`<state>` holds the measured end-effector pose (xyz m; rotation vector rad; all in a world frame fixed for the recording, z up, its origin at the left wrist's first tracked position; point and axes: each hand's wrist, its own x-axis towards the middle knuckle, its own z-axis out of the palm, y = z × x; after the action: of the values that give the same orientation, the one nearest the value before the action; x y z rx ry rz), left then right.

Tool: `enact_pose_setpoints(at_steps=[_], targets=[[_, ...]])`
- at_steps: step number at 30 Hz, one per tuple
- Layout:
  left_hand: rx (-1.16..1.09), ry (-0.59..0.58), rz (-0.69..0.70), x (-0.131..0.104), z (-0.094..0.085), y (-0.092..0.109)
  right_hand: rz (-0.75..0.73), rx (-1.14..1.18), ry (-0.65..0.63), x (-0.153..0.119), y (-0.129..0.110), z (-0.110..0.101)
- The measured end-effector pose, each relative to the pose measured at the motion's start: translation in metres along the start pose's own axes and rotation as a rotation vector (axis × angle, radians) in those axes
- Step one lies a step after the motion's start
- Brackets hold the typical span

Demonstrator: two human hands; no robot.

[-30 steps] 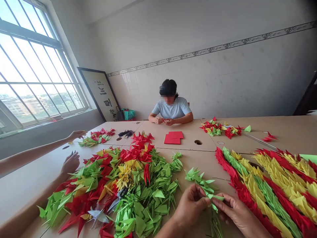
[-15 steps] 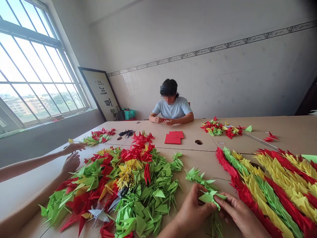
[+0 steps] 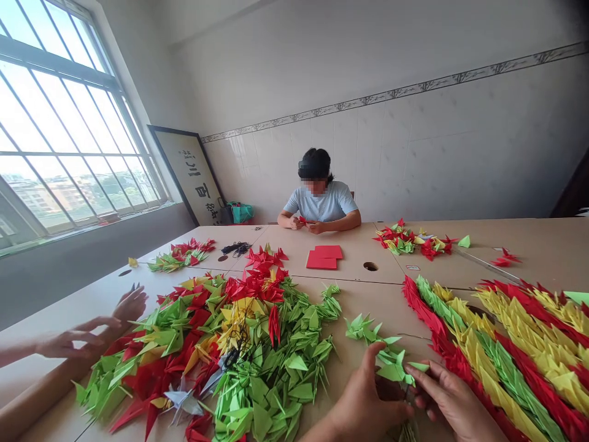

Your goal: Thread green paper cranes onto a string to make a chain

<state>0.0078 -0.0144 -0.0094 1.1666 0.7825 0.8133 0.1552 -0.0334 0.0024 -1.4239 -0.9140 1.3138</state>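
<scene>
At the near edge, the right hand pinches a wing of a green folded-paper piece between thumb and index finger, a light grip that probably spares the creases. The fingers of the left hand are well parted, index finger raised and thumb reaching across below the piece; whether they touch it cannot be told, but the wide gap seems to leave room around it. The piece lies at the near end of a short green strand, which rests on the surface and so likely needs no holding. To the left, a loose heap of green folded pieces meets red and yellow ones, all within easy reach. To the right, red, yellow and green strands lie side by side, a layout that would keep them from tangling. At far left, another person's two hands hover close together beside the heap; what they hold, if anything, is unclear. Beyond, red paper squares sit stacked near black cord, and a person opposite holds something red low over the surface, forearms resting there, perhaps for steadiness.
</scene>
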Motion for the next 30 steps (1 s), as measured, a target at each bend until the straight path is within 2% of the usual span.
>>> enact_pose_setpoints(at_steps=[2,5,11,19,23,25,30], targets=[[0.029,0.02,0.03,0.002,0.0,-0.003,0.014,-0.015,0.043,0.002,0.001,0.0],[0.031,0.042,0.054,0.003,0.002,-0.006,-0.012,-0.059,0.042,0.004,0.0,0.0],[0.116,0.096,0.034,0.002,0.003,0.001,-0.046,-0.159,0.058,0.0,-0.002,0.0],[-0.03,0.146,0.041,0.001,0.004,0.012,-0.036,-0.077,0.009,-0.005,-0.005,0.004],[-0.104,0.236,0.031,0.003,-0.001,0.012,-0.023,0.035,0.031,-0.007,-0.014,0.005],[-0.098,0.275,0.026,0.004,-0.002,0.012,-0.056,0.024,0.069,-0.006,-0.015,0.003],[-0.053,0.327,0.035,0.002,0.0,0.015,-0.213,-0.202,0.169,0.01,0.001,-0.009]])
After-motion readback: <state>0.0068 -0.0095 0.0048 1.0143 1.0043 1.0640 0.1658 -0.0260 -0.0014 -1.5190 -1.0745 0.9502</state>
